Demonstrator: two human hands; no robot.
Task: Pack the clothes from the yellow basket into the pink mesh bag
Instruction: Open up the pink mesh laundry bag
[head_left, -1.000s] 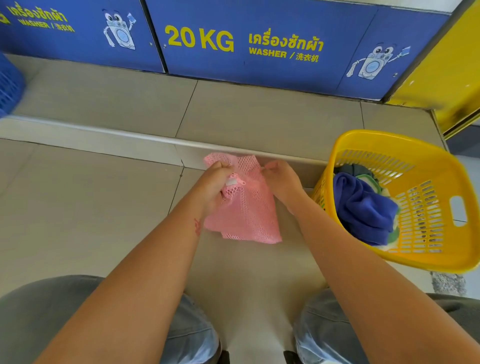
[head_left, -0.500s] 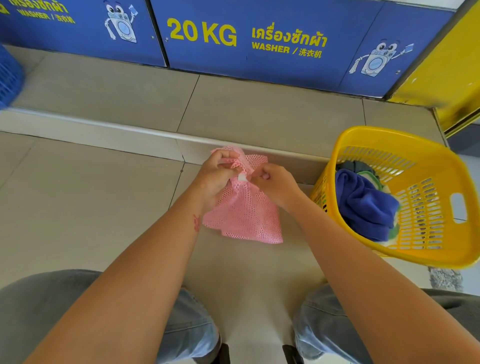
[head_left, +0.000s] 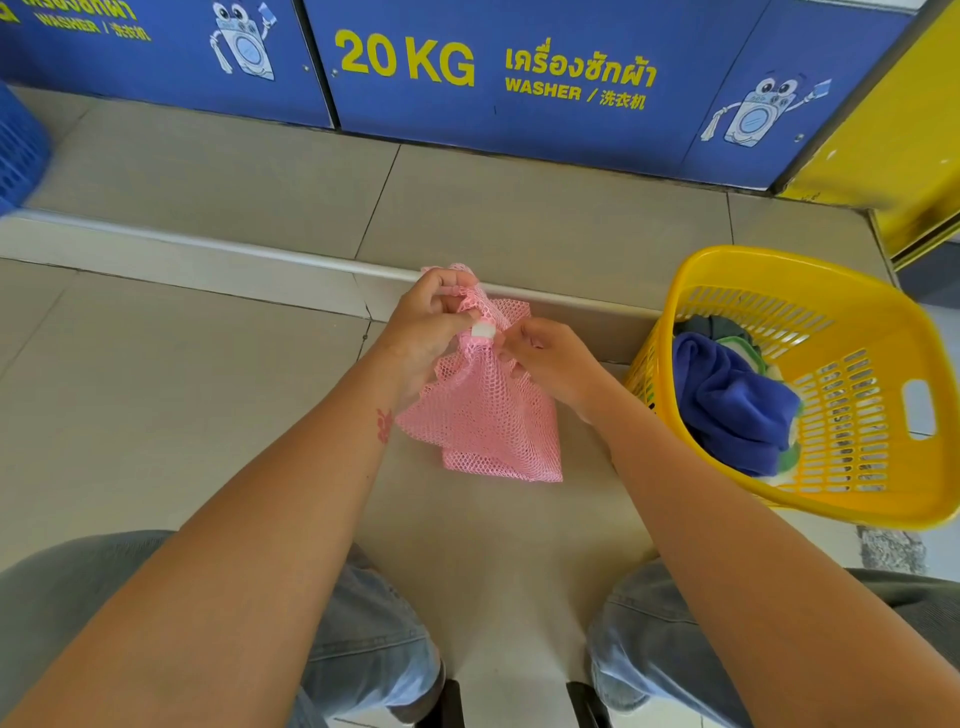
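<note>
The pink mesh bag (head_left: 483, 415) hangs above the tiled floor between my hands, its neck bunched at a white cord stopper (head_left: 482, 331). My left hand (head_left: 426, 332) grips the gathered top of the bag. My right hand (head_left: 545, 358) pinches the bag at the stopper from the right. The yellow basket (head_left: 810, 493) stands on the floor to the right, tilted toward me. Inside it lie a blue cloth (head_left: 727, 405), a dark garment and a green and white piece.
A raised tiled step (head_left: 260, 260) runs across in front of blue washer panels (head_left: 519, 78). A blue basket (head_left: 18, 150) shows at the left edge, and a yellow cabinet (head_left: 904, 145) at the right. My knees in jeans (head_left: 363, 623) frame the floor below.
My hands have lifted the bag's neck and drawn together at the stopper. The bag's top has bunched up more. The basket has not moved.
</note>
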